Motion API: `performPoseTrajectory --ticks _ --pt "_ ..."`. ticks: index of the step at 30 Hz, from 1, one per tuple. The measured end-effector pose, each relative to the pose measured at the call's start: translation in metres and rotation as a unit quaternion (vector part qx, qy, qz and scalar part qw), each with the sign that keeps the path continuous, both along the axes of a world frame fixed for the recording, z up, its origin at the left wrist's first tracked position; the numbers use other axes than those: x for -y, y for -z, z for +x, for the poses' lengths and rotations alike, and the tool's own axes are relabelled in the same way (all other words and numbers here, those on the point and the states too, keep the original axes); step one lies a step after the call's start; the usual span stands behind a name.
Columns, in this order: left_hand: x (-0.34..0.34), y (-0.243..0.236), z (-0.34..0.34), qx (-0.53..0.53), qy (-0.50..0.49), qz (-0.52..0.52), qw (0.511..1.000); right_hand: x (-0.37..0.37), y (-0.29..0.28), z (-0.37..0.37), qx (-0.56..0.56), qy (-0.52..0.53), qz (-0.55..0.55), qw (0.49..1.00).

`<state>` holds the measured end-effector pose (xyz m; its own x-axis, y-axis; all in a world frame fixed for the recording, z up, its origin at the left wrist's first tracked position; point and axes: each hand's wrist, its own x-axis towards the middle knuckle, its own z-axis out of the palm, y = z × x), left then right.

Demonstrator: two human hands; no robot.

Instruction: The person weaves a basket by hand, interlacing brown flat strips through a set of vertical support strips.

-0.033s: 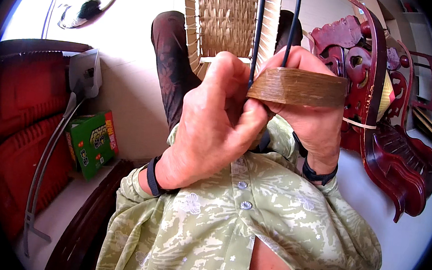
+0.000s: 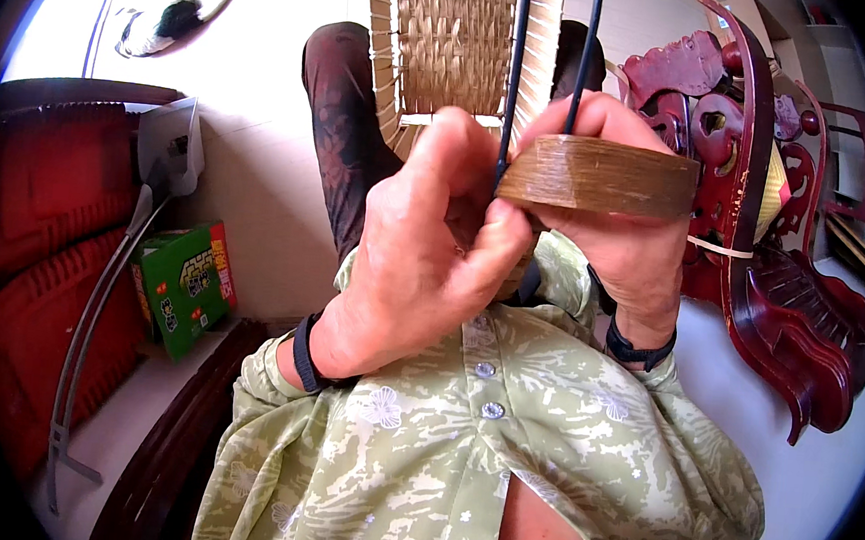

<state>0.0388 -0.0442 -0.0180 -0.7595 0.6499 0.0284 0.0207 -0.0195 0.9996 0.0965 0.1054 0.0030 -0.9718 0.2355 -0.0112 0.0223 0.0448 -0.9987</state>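
My left hand (image 2: 425, 239) is closed at the near ends of two black cords or rods (image 2: 521, 50), its thumb and fingers pinched by the left end of a brown band (image 2: 600, 171). The band looks like a coil of flat, glossy strip, held in my right hand (image 2: 624, 258), whose fingers are curled behind it and mostly hidden. What exactly my left fingertips grip is partly out of sight. Just beyond my hands, between my legs, stands a pale woven basket-like piece (image 2: 447, 35), and the black lengths run up along its right side.
At the left are red cushioned seating (image 2: 53, 173), a grey metal stand (image 2: 175, 152) and a green printed box (image 2: 185, 293). At the right stands carved red-brown wooden furniture (image 2: 748, 202). A black-and-white shape (image 2: 169, 26), perhaps an animal, lies on the floor at top left.
The brown band and the fingertips of my left hand have shifted very slightly; otherwise the view stays the same.
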Motion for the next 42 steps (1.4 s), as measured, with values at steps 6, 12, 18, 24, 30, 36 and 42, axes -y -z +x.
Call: performPoseTrajectory --ticks 6,12,18,24,30,36,42 --pt "0.0 0.003 0.002 -0.006 -0.002 0.019 1.0 0.0 -0.008 0.003 -0.128 0.106 0.269 0.949" --pt "-0.003 0.008 0.005 -0.024 -0.025 0.038 0.999 -0.001 -0.009 0.006 -0.243 -0.014 0.342 0.908" --pt "-0.005 0.011 0.006 -0.065 -0.044 0.011 0.997 0.004 -0.01 0.017 -0.255 0.059 0.429 0.865" --pt "-0.001 0.002 0.007 -0.06 -0.038 0.015 0.997 0.007 -0.011 0.013 -0.261 0.033 0.458 0.849" --pt "-0.006 0.005 0.005 -0.094 -0.037 0.015 0.995 0.008 -0.01 0.008 -0.273 0.057 0.468 0.839" --pt "-0.002 0.003 0.0 -0.078 -0.002 0.008 0.997 0.007 -0.01 0.006 -0.272 0.035 0.482 0.832" --pt "0.002 0.005 0.001 -0.052 0.011 0.038 0.998 0.0 -0.018 0.005 -0.243 -0.004 0.525 0.815"
